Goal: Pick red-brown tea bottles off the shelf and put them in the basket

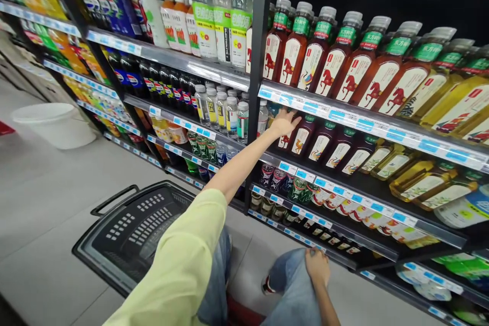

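Note:
My left hand [283, 123] reaches forward into the second shelf, just under the price rail of the shelf above. Its fingers are apart over the tops of the front bottles, nearest to a dark tea bottle [284, 141] with a white label. Whether the fingertips touch that bottle I cannot tell. Beside it stands a dark bottle with a camel on its label [300, 141], then several more in a row. My right hand [318, 265] lies flat on my right knee, fingers stretched out and holding nothing.
Amber tea bottles [349, 69] with green neck bands line the shelf above. A black upright [259, 20] divides the shelves just left of my left hand. On the floor to the left is a black shopping basket [141, 229]; a white tub [72, 130] stands further back.

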